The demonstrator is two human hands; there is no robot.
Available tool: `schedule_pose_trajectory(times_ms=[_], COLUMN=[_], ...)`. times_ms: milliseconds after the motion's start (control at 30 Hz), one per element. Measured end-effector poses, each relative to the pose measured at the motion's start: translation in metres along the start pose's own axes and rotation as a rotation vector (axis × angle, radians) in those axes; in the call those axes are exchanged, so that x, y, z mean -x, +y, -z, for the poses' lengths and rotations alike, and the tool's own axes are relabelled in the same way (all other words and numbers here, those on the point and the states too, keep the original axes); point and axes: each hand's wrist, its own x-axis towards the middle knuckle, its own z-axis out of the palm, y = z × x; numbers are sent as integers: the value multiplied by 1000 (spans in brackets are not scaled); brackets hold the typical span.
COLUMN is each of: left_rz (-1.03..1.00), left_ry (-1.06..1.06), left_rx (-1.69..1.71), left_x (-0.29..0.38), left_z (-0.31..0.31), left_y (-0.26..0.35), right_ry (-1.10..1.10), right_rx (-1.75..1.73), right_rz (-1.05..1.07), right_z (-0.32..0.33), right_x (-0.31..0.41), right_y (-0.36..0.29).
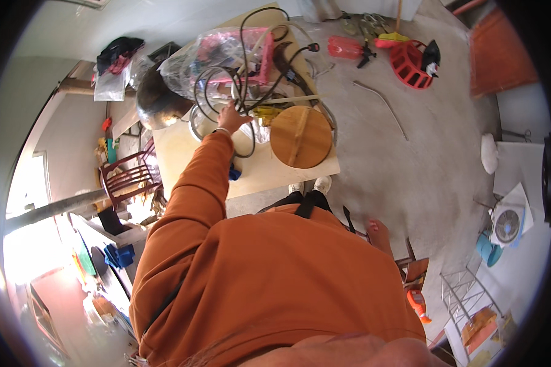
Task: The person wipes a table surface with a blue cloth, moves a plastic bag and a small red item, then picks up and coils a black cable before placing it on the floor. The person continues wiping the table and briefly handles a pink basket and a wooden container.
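Observation:
My left hand (233, 118) is over the table (197, 169), with its fingers around part of a coiled black cable (253, 137). One loop of the cable hangs below the hand, and the cable's plug end (313, 47) lies towards the far right. Just right of this hand is a round wooden lid (300, 137) with a bar across it. Behind the lid's left edge shows a yellow item (266, 114), partly covered. A sickle-like dark curved tool (284, 64) lies farther back. My right hand (379, 231) hangs low by my side, its fingers partly hidden.
Clear plastic wrapping and a pink basket (259, 55) crowd the table's back, beside a large metal pot (158, 103). On the floor are a red spray bottle (344, 47), a red plastic basket (411, 64) and a bent rod (381, 108). A wooden chair (131, 176) stands left.

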Motion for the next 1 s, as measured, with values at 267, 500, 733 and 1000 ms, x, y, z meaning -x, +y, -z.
schedule_pose_trajectory(times_ms=[267,500,733,1000], left_rz=[24,6,-160,-477], left_ry=[-53,-87,77,214], left_rx=[38,127,339,313], left_x=[-5,1,-21,-49], left_z=[-6,35,109,175], left_y=[2,10,24,79], right_ry=[-18,-27,-54,-72], right_rx=[64,59,4,160], right_rz=[-34,-49,-85,-3], right_z=[12,-7,-13,-1], right_x=[15,12,9,-21], right_y=[-4,-12,-26,-38])
